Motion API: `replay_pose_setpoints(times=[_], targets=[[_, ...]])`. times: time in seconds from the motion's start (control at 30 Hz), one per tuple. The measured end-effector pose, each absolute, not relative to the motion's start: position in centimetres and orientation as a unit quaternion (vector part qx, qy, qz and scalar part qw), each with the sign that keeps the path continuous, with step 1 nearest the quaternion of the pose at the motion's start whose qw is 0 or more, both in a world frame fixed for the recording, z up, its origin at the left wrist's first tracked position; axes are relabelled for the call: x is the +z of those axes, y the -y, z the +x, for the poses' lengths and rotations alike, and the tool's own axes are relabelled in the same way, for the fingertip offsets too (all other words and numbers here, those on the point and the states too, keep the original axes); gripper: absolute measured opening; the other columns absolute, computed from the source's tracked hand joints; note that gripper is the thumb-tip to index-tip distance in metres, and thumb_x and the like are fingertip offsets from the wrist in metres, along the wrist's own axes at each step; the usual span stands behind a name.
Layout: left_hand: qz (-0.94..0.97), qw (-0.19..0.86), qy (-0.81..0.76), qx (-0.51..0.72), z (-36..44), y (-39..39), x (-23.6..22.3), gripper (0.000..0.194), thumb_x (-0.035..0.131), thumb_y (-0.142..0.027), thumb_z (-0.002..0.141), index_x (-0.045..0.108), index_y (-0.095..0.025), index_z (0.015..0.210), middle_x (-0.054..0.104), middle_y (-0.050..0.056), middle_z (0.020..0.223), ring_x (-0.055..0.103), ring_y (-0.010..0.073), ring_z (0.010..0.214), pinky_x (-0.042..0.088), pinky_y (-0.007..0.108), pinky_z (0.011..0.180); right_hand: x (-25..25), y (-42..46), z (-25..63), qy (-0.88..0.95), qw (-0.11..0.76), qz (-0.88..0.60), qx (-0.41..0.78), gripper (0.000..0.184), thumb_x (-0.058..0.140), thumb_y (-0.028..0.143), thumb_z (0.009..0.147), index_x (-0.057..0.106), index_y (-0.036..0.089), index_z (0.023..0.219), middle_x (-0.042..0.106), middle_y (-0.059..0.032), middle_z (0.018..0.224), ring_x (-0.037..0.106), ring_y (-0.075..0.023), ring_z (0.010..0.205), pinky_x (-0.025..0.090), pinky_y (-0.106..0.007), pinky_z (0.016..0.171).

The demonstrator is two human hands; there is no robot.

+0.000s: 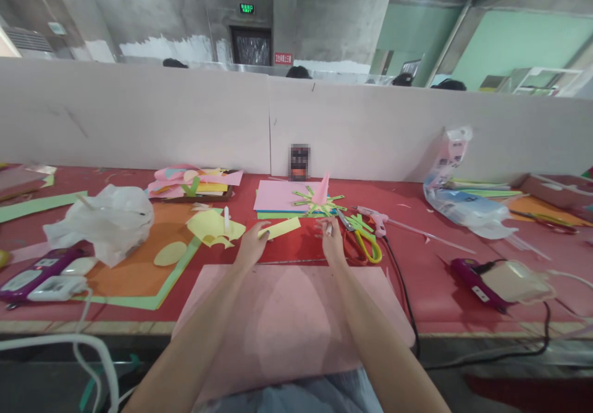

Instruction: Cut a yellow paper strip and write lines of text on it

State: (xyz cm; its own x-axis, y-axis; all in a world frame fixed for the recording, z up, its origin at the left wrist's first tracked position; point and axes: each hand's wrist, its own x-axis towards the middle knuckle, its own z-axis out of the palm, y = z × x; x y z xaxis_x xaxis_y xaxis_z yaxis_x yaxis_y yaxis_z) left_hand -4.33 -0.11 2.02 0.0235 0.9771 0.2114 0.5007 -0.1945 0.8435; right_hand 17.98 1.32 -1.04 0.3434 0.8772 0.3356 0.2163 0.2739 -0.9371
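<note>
Over the red sheet (296,247), my left hand (252,243) pinches a pale yellow paper strip (283,229) that points right and slightly up. My right hand (332,240) is curled round a small white pen-like thing (329,229); its exact kind is too small to make out. Just behind that hand stands a pink paper cone (321,192) amid green strips (336,208) spread out like rays. Scissors with yellow handles (374,249) lie right of my right hand. A pink glue gun (377,221) rests beyond them.
Cut yellow paper (213,225) lies left, near orange sheets (134,271) and a crumpled plastic bag (113,221). Purple power strips (477,283) with plugs sit at both sides. A black cord (403,283) runs down at right. A white partition (208,123) closes the back.
</note>
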Motion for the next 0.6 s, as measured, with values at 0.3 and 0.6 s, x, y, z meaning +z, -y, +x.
replay_pose_setpoints(times=[0.3, 0.6], targets=[[0.742, 0.194, -0.485, 0.420, -4.3, 0.3, 1.7, 0.029, 0.045, -0.013, 0.081, 0.062, -0.024, 0.101, 0.067, 0.000, 0.105, 0.061, 0.0172, 0.098, 0.044, 0.032, 0.091, -0.1, -0.5, 17.9, 0.532, 0.583, -0.564, 0.242, 0.027, 0.036, 0.044, 0.084, 0.047, 0.021, 0.092, 0.062, -0.0068, 0.097, 0.061, -0.0175, 0.075, 0.049, -0.028, 0.060], [0.788, 0.176, -0.455, 0.376, -4.0, 0.2, 0.9, 0.035, 0.047, -0.002, 0.069, 0.064, -0.022, 0.094, 0.061, 0.003, 0.112, 0.056, 0.0173, 0.105, 0.041, 0.034, 0.098, -0.5, -0.8, 18.3, 0.514, 0.606, -0.554, 0.249, 0.024, 0.037, 0.042, 0.083, 0.047, 0.022, 0.092, 0.064, -0.0054, 0.092, 0.062, -0.0165, 0.068, 0.048, -0.028, 0.059]])
